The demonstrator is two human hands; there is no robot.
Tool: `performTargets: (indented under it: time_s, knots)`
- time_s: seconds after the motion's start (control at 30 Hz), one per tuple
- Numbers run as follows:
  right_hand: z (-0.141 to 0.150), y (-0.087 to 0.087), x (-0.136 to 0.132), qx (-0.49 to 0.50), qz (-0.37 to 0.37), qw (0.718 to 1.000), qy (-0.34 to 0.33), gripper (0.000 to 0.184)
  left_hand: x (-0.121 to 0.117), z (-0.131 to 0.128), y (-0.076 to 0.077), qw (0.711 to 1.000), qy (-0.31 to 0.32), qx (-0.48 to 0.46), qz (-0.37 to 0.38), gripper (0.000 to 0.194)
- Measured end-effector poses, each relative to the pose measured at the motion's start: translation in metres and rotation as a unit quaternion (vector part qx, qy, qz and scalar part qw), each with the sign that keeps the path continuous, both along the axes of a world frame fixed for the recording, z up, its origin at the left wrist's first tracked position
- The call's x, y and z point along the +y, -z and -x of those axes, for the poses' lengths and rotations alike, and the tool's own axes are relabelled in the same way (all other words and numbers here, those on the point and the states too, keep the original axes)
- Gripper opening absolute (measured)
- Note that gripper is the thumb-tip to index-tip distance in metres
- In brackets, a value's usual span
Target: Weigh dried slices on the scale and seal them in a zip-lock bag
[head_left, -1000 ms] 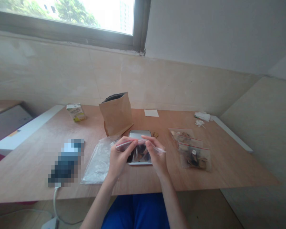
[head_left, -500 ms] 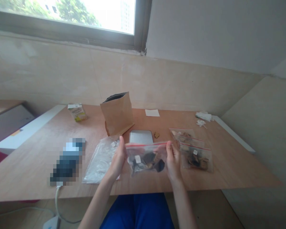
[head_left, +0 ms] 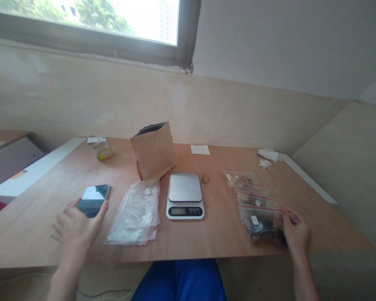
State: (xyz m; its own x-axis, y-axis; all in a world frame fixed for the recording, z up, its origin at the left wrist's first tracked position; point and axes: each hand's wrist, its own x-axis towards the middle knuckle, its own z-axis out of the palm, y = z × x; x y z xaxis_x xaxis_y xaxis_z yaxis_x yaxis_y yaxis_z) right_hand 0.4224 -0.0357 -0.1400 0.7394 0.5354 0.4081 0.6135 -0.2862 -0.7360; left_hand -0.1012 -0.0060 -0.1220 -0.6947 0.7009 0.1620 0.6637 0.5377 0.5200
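Observation:
My right hand (head_left: 295, 234) pinches the right edge of a filled zip bag (head_left: 263, 223) that lies at the near end of a row of filled zip bags (head_left: 247, 188) on the wooden table (head_left: 213, 234). My left hand (head_left: 77, 225) hovers with fingers spread just in front of a phone (head_left: 93, 194) lying on the table, holding nothing. A small digital scale (head_left: 185, 195) sits bare in the middle. A stack of empty zip bags (head_left: 135, 213) lies between the phone and the scale.
An open brown paper pouch (head_left: 153, 149) stands behind the scale. A small carton (head_left: 100, 147) sits at the far left, a white paper slip (head_left: 200, 149) and crumpled white bits (head_left: 267, 155) at the back. A small brown piece (head_left: 206, 179) lies beside the scale.
Both hands held a filled bag over the scale. Now my right hand has carried it right onto the row of bags, and my left hand has moved left toward the phone.

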Motion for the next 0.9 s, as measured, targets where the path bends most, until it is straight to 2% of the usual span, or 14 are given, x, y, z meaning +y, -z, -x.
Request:
performTargets:
  time_s: [0.07, 0.17, 0.27, 0.33, 0.5, 0.67, 0.77, 0.83, 0.9]
  knots:
    - [0.013, 0.000, 0.000, -0.103, -0.001, 0.993, 0.061, 0.051, -0.002, 0.013, 0.003, 0.998, -0.034, -0.007, 0.051, 0.098]
    - [0.045, 0.001, -0.005, -0.209, -0.030, 0.972, 0.105, 0.043, 0.001, 0.025, 0.011, 0.996, -0.015, 0.016, 0.083, 0.095]
    - [0.071, 0.011, -0.010, -0.242, -0.014, 0.968, 0.064, 0.035, 0.009, 0.029, 0.018, 0.994, 0.029, 0.057, 0.090, 0.088]
    - [0.077, 0.021, -0.009, -0.244, 0.001, 0.969, 0.040, 0.033, 0.016, 0.029, 0.020, 0.991, 0.052, 0.075, 0.094, 0.086]
    - [0.064, 0.032, 0.012, -0.221, 0.027, 0.975, 0.020, 0.035, 0.024, 0.031, 0.021, 0.984, 0.062, 0.132, 0.099, 0.066]
    - [0.048, 0.020, 0.053, -0.188, 0.098, 0.977, 0.013, 0.038, 0.026, 0.040, 0.022, 0.977, 0.096, 0.147, 0.118, 0.066]
    - [0.059, 0.005, 0.075, -0.183, 0.134, 0.973, 0.037, 0.040, 0.026, 0.048, 0.024, 0.976, 0.116, 0.139, 0.120, 0.067]
    - [0.079, -0.006, 0.086, -0.201, 0.103, 0.974, 0.023, 0.041, 0.025, 0.050, 0.023, 0.976, 0.122, 0.133, 0.118, 0.068]
    - [0.106, -0.017, 0.098, -0.228, 0.046, 0.971, -0.057, 0.038, 0.022, 0.050, 0.022, 0.976, 0.124, 0.131, 0.120, 0.073]
